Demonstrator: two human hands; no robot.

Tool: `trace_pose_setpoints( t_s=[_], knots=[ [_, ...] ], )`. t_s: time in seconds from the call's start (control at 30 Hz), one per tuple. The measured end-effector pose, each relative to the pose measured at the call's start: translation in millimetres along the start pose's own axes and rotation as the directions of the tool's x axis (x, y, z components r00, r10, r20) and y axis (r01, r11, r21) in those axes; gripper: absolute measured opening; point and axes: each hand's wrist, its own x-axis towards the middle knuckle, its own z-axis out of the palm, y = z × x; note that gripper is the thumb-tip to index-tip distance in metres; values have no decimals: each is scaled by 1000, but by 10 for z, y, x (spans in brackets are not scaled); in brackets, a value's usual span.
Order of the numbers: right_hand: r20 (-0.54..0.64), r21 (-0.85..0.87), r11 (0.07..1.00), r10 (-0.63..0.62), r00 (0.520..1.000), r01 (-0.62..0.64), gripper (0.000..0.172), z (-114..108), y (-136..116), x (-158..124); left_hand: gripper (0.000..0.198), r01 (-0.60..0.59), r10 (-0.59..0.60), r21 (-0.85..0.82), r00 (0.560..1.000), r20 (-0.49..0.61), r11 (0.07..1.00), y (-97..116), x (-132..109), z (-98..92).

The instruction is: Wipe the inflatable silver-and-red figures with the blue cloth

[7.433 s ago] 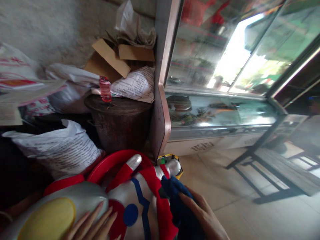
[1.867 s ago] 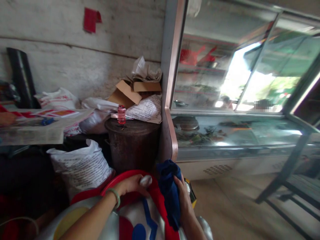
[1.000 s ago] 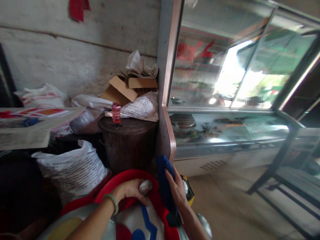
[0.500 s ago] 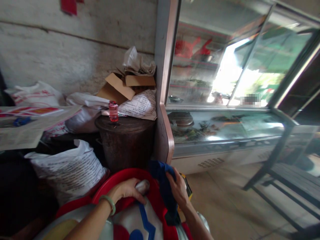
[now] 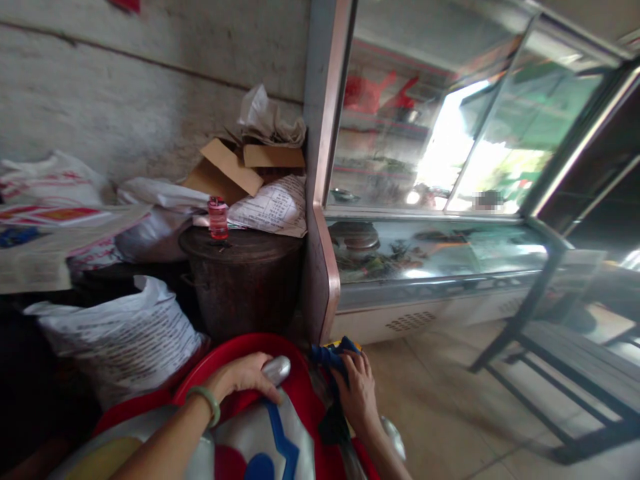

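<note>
My left hand point(image 5: 245, 375), a pale green bangle on its wrist, is closed around a shiny silver piece with a rounded end point(image 5: 277, 369). Its thumb rests by a silver-grey sheet point(image 5: 240, 430) marked with a blue zigzag and red and blue spots. On the right, my right hand point(image 5: 357, 390) presses its bent fingers onto a crumpled dark blue cloth point(image 5: 333, 353). Beneath both hands curves a glossy red rim point(image 5: 250, 343); what it belongs to cannot be made out. Part of something yellow shows behind the cloth.
Ahead stands a lidded dark drum point(image 5: 240, 287) with a small red bottle point(image 5: 218, 219) on it. A white printed sack point(image 5: 120, 333) lies left. An opened cardboard box point(image 5: 233, 170) sits behind. A glass-fronted display cabinet point(image 5: 390, 320) and a grey wooden chair point(image 5: 565, 353) are right.
My right hand has lowered the blue cloth, which hung long before and now lies bunched under the fingers. My left hand keeps its grip. The view has shifted slightly right.
</note>
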Motion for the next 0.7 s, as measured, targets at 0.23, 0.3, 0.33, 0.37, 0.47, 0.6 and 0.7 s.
trace_pose_setpoints(
  t_s=[0.23, 0.3, 0.33, 0.37, 0.47, 0.6, 0.7],
  knots=[
    [66, -193, 974, -108, 992, 119, 29, 169, -312, -242, 91, -41, 42, 145, 999, -3, 989, 84, -59, -30],
    [51, -87, 989, -117, 992, 121, 25, 120, -369, -239, 98, -68, 78, 253, 997, -29, 965, 201, -145, -74],
    [41, -12, 993, -118, 992, 119, 24, 72, -413, -227, 100, -82, 101, 308, 994, -49, 948, 279, -216, -107],
    [30, 71, 991, -119, 992, 116, 23, 12, -477, -208, 100, -85, 121, 360, 990, -77, 929, 368, -311, -149],
    [18, 290, 951, -114, 993, 104, 27, -188, -807, -149, 87, -80, 184, 469, 966, -180, 880, 661, -723, -306],
    [163, 341, 920, -258, 952, 191, 26, -294, -1394, -177, 76, -8, 273, 579, 887, -372, 816, 861, -1405, -429],
    [466, 186, 927, -375, 801, 326, 29, -158, -1686, -313, 70, 41, 384, 599, 732, -563, 800, 657, -1802, -310]
  ],
)
